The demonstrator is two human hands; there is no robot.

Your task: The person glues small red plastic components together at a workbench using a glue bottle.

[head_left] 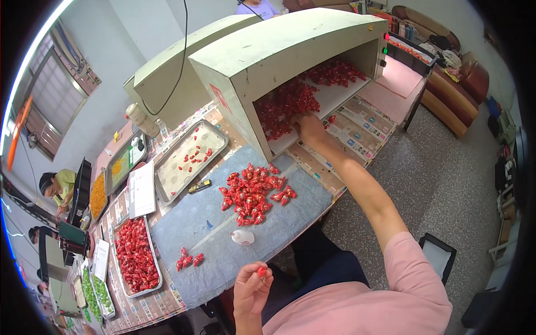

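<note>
My left hand (254, 287) is raised in front of me at the table's near edge, thumb and fingers pinching a small red piece (262, 271). My right hand (307, 127) reaches through the front opening of a pale box-like cabinet (290, 39). Its fingertips are at the edge of a pile of small glossy red pieces (287, 103) inside; whether they grip one is hidden. A second heap of red pieces with pale marks (251, 192) lies on the blue cloth (206, 237). Close by stands a small white bottle (242, 237). A few more red pieces (186, 259) sit toward the left.
A tray full of red pieces (135, 254) stands at the left. Beyond it are a metal tray (173, 167) with scattered red bits, a white sheet (142, 190) and a black-and-yellow tube (200, 186). Another person (58, 187) sits far left. A brown sofa (446, 100) is at right.
</note>
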